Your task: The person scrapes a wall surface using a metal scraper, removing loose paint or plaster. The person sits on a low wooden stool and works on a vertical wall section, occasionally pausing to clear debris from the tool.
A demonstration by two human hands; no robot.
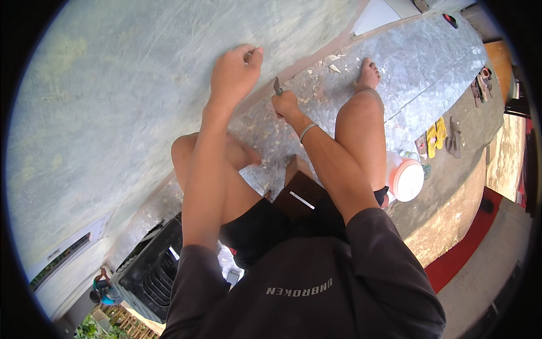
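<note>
My left hand [235,76] is raised against or close before a patchy pale blue-grey wall [127,93], its fingers curled. A small dark spot shows inside the loop of thumb and forefinger; whether it is a held thing or a gap I cannot tell. Lower and to the right, my right hand [286,104] grips the handle of a small knife [277,84]. Its short, dark blade points up toward the pinkish strip [302,63] at the wall's foot. Flaked paint chips [334,68] litter the concrete floor [406,68] beside the wall.
Between my legs is a brown wooden stool or box [298,193]. A pail with a white lid [405,180] stands right of my knee, near yellow flip-flops [436,137] and other sandals [454,137]. A black plastic object [152,275] and another person [103,290] are at lower left.
</note>
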